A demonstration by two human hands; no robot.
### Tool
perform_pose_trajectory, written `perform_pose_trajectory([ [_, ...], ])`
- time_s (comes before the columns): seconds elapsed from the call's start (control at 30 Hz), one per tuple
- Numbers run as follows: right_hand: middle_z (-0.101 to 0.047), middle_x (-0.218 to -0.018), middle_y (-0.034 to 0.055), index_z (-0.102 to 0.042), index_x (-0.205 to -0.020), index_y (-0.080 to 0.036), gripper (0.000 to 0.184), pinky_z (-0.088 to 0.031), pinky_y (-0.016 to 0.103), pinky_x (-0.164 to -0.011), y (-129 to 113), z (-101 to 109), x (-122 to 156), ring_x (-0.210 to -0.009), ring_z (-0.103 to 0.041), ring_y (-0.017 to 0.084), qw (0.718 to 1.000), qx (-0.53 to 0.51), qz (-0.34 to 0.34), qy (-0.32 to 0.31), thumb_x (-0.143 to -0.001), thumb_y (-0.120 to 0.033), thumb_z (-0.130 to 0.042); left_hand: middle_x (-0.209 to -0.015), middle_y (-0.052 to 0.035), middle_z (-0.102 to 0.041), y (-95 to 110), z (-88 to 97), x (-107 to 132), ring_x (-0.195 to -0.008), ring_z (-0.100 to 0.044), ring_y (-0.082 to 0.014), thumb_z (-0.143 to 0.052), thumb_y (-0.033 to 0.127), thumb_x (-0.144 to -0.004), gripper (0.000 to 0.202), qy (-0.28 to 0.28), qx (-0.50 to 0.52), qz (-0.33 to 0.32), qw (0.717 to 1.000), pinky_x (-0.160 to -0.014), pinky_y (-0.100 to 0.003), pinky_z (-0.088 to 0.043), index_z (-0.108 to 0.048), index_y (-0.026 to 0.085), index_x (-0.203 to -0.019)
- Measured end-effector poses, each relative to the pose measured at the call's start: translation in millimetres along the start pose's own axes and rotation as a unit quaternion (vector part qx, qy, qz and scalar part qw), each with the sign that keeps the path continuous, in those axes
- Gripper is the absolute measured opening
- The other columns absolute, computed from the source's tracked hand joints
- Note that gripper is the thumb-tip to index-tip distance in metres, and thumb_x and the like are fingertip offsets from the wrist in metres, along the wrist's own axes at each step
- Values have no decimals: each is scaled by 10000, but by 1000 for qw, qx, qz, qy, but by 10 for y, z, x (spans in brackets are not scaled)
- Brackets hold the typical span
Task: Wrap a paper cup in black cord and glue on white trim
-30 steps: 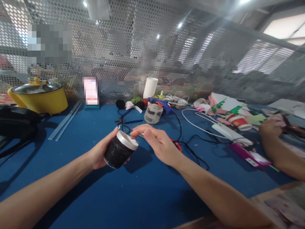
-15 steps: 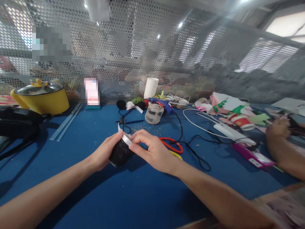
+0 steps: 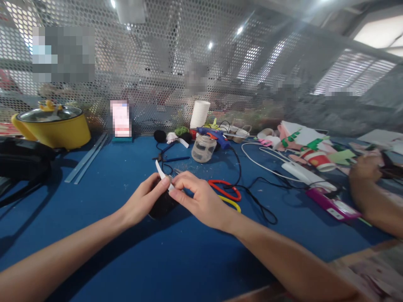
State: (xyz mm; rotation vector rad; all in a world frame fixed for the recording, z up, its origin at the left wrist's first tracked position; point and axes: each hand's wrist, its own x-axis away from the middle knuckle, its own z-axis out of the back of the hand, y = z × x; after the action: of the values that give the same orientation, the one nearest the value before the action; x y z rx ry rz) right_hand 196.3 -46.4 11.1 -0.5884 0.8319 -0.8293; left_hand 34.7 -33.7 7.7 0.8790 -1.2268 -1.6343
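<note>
Between my hands is a small black jar (image 3: 162, 205), tilted over the blue table, with a white strip (image 3: 160, 170) at its rim. The strip's free end sticks up past my left thumb. My left hand (image 3: 145, 193) is closed around the jar's left side, its thumb pressing the strip. From the right, my right hand (image 3: 201, 199) pinches the strip at the rim with thumb and forefinger. Much of the rim is hidden by my fingers. Just beyond lie dark-handled pliers (image 3: 174, 159) and scissors with red and yellow handle loops (image 3: 225, 191).
A clear plastic jar (image 3: 204, 150) stands ahead, with a blue glue gun (image 3: 215, 136) on it. Cords and a purple power strip (image 3: 333, 204) lie at right, near another person's hand (image 3: 365, 170). A yellow pot (image 3: 56, 128) and a phone (image 3: 121, 119) are at left.
My left thumb has shifted right along the rim toward my right fingers. More of the white strip's free end now shows. My right hand has hardly moved.
</note>
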Motion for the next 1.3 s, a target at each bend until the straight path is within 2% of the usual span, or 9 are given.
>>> perform_pose_trajectory([
  [0.3,-535,-754,22,-469,-645,-190,207,-412,308,-749,-24,1,-9,-773,-502,149,1000,1,-14,-6,-838,-266,-472,-943,-46,-622,-41,16,19,-958,-519,-228,-473,410,-798,303,2,-4,-42,999,-838,-306,-386,-556,171,-964],
  [0.37,-544,-763,24,-493,-656,-185,199,-409,311,-755,-14,8,-17,-777,-511,152,999,-3,-36,-2,-833,-275,-483,-949,-48,-616,-46,23,16,-926,-527,-232,-561,382,-743,338,-9,-6,-37,999,-797,-301,-402,-544,167,-1003],
  [0.5,-571,-748,31,-538,-667,-170,307,-415,305,-735,11,79,-57,-761,-536,154,996,-40,-74,-19,-862,-374,-417,-927,-63,-603,-44,45,-14,-869,-528,-236,-712,343,-587,523,-54,26,37,998,-721,-300,-418,-521,142,-1030],
  [0.63,-604,-806,50,-577,-713,-171,466,-403,309,-788,35,162,-92,-836,-556,160,995,-76,-71,10,-896,-460,-261,-920,-77,-593,-75,70,-41,-772,-538,-183,-655,411,-649,521,-108,171,99,974,-672,-288,-420,-503,134,-1064],
  [0.77,-588,-833,48,-544,-694,-181,348,-404,306,-797,49,135,-77,-851,-543,163,998,-44,-32,15,-852,-457,-404,-802,-50,-582,-126,65,-39,-696,-530,-157,-653,434,-654,471,-130,264,129,947,-616,-292,-448,-527,151,-1009],
  [0.87,-576,-831,40,-521,-692,-182,257,-411,301,-771,49,82,-59,-796,-538,151,999,-23,-37,21,-824,-399,-487,-749,-47,-584,-148,45,-30,-675,-540,-158,-649,429,-666,389,-138,290,140,937,-597,-296,-460,-547,152,-919],
  [0.93,-569,-821,41,-515,-692,-178,260,-411,299,-755,49,70,-55,-779,-532,149,999,-22,-40,24,-838,-387,-464,-735,-48,-593,-148,35,-27,-652,-549,-154,-641,433,-674,368,-143,299,145,932,-586,-291,-460,-552,150,-890],
  [1.1,-552,-752,36,-516,-701,-180,403,-413,297,-725,67,91,-60,-771,-531,151,998,-48,-42,6,-890,-452,-287,-716,-54,-610,-137,31,-24,-633,-570,-156,-616,466,-683,407,-164,328,149,918,-568,-273,-452,-559,134,-911],
  [1.3,-546,-781,28,-475,-641,-183,320,-413,285,-736,80,49,-50,-754,-526,140,998,-47,-45,25,-837,-435,-448,-792,-78,-620,-168,34,-27,-668,-594,-177,-613,478,-679,432,-170,335,178,910,-586,-298,-469,-562,127,-926],
])
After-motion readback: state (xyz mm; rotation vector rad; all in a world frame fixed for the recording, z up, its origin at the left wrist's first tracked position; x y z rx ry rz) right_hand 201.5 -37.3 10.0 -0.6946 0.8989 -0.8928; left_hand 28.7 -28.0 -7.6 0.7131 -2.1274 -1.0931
